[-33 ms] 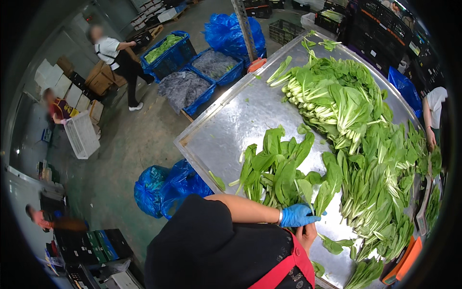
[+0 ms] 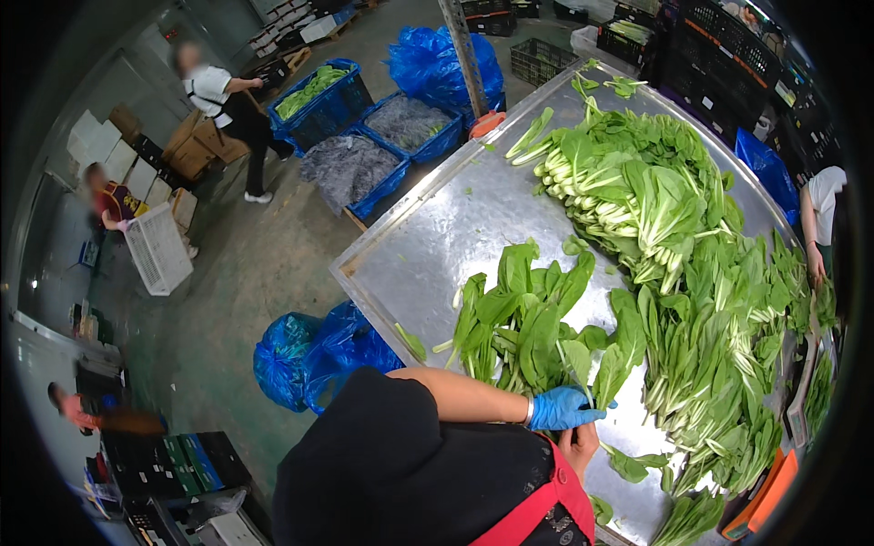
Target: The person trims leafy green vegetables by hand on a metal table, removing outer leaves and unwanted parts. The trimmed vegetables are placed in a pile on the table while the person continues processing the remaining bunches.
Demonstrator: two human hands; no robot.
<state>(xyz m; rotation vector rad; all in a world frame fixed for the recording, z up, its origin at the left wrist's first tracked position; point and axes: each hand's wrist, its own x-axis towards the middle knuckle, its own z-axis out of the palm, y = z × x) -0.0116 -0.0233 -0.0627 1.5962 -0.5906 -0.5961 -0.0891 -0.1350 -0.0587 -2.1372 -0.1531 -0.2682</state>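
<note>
The metal surface point(image 2: 414, 227) is lined along its right edge by a heap of greens point(image 2: 696, 273); a smaller pile point(image 2: 523, 318) is spread toward its left corner. By the near edge, a stalk point(image 2: 616, 371) is pinched in the gloved left hand point(image 2: 561, 409); the grip of the right hand point(image 2: 580, 445) cannot be told.

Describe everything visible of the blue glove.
The blue glove is bright, thin and slightly wrinkled, and looks like rubber. It fits closely over the left hand, with a pale band at the wrist. Its fingers point rightward, closed around the stem of a leafy green, over the near side of the metal table. The palm side is hidden.
</note>
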